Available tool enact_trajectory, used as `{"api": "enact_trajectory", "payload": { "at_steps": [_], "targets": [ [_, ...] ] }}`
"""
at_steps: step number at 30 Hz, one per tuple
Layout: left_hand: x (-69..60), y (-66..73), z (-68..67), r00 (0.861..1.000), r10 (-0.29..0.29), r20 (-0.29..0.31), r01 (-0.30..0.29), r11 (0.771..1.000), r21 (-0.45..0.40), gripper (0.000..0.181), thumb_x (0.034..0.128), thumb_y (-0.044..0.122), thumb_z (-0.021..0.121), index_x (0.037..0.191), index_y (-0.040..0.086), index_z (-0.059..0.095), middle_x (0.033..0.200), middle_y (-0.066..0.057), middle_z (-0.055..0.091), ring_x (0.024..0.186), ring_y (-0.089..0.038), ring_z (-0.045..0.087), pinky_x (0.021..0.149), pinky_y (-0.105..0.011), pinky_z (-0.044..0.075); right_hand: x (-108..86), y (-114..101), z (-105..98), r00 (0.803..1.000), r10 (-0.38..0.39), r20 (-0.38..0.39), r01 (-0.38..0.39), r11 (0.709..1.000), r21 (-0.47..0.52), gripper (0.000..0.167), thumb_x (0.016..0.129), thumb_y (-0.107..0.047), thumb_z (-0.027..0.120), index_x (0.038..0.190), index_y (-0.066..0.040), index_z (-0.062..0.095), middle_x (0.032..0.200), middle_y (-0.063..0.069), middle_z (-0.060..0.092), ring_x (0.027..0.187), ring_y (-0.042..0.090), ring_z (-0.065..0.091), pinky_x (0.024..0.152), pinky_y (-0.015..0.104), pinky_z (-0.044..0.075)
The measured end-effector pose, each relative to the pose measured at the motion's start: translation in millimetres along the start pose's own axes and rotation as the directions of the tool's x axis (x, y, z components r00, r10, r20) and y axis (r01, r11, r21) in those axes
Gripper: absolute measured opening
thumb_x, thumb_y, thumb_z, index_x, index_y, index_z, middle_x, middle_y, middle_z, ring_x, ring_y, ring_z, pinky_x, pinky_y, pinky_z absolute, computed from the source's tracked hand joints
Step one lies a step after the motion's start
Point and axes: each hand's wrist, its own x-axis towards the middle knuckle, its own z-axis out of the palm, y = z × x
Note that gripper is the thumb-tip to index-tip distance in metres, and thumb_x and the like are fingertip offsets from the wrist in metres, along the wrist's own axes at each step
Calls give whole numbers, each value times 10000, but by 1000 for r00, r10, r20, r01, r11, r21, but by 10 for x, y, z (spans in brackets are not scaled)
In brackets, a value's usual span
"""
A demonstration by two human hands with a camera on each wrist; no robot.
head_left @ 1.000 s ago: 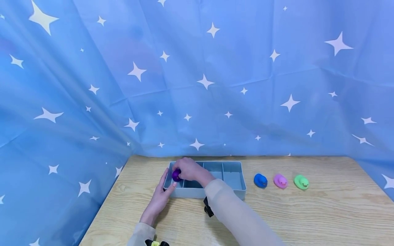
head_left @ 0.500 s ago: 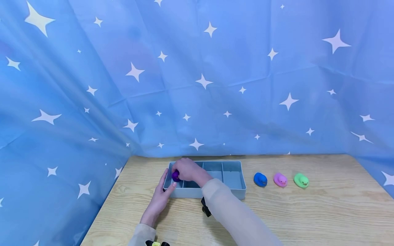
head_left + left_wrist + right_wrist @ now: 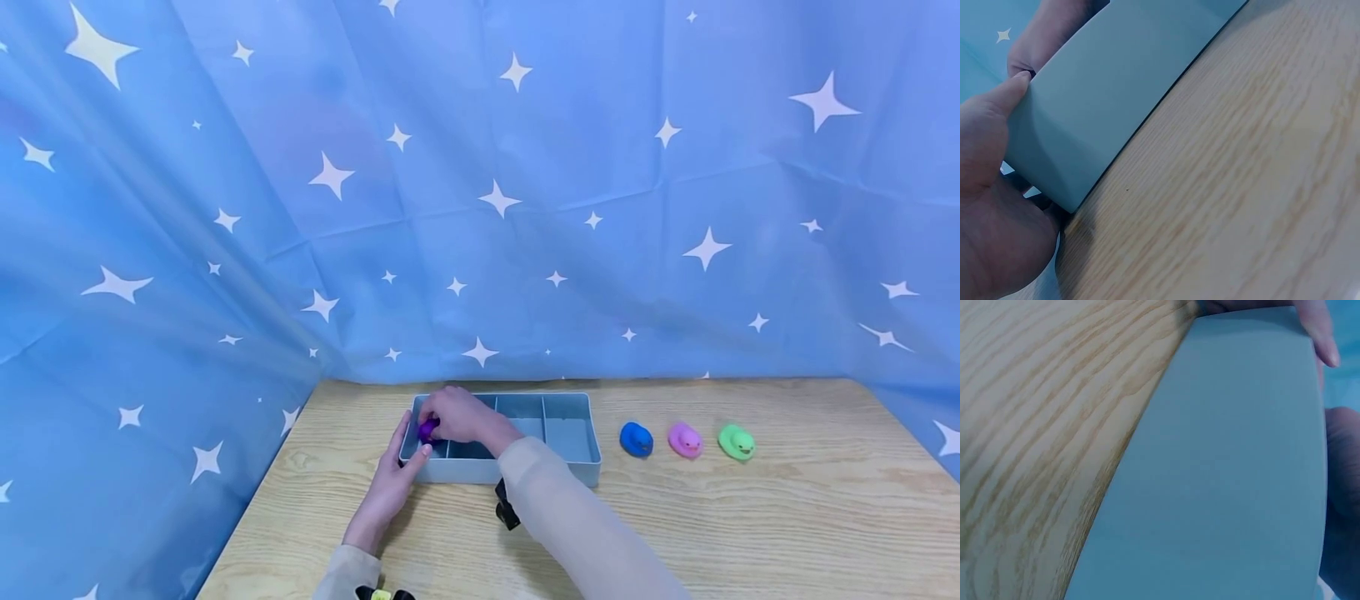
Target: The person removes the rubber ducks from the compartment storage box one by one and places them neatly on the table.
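A grey-blue divided box [image 3: 525,473] stands near the back of the table. My left hand [image 3: 390,482] grips its left end, fingers along the side wall and thumb on the front rim; the left wrist view shows the thumb [image 3: 1013,94] over the box corner. Inside the leftmost compartment, my right hand [image 3: 459,414] pinches a small purple rubber duck [image 3: 428,431]. Part of the duck is hidden behind the fingers, so whether it touches the compartment floor is unclear. In the right wrist view, the front wall of the box [image 3: 1222,462] covers most of the duck's compartment.
Right of the box sit three rubber ducks in a row: blue [image 3: 636,439], pink [image 3: 686,440] and green [image 3: 737,442]. Thin dividers [image 3: 543,427] split the box. A blue starry cloth [image 3: 480,250] hangs behind the wooden table [image 3: 787,525].
The purple duck has shifted slightly down and turned a little between my right fingers. My left hand keeps its place on the box, and the other ducks stay put.
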Motion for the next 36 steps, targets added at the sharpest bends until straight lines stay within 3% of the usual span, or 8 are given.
{"api": "enact_trajectory", "payload": {
  "at_steps": [7,18,27,33,36],
  "targets": [
    [-3,-24,21,1000,12,-3,-11,1000,12,769,1058,312,592,1664,172,139,1692,-203,131,1546,-429,58,1201,-680,39,-29,47,-19,1000,5,-14,-2,980,198,209,880,-83,820,1087,-110,799,1000,-32,744,916,90,638,835,216,529],
    [6,-59,18,1000,-21,-10,22,999,36,764,1053,359,589,1665,232,148,1698,-173,140,1550,-415,66,1198,-688,54,-66,61,-33,996,92,-10,-82,926,368,239,891,-77,810,1127,-97,776,1008,-27,711,928,100,633,848,225,545],
    [8,-24,10,1000,-22,-9,22,999,37,735,1067,318,571,1664,255,145,1705,-155,120,1548,-421,69,1190,-703,56,-177,59,-119,989,142,-53,-94,850,519,277,915,-61,779,1189,-83,750,1083,16,708,988,158,667,850,264,581],
    [26,2,-11,1000,-28,-9,29,999,35,745,1062,328,581,1664,253,148,1710,-143,98,1555,-408,19,1193,-698,31,-245,83,-251,976,189,-103,-83,771,631,258,938,-63,752,1195,-91,749,1057,11,715,992,167,672,873,320,582],
    [11,2,-24,999,-40,-6,40,998,40,767,1055,360,588,1666,257,135,1711,-148,86,1552,-421,8,1185,-711,35,-292,90,-336,974,193,-118,-75,768,636,256,940,-52,747,1193,-91,751,1056,11,707,988,168,673,869,326,585]
  ]
}}
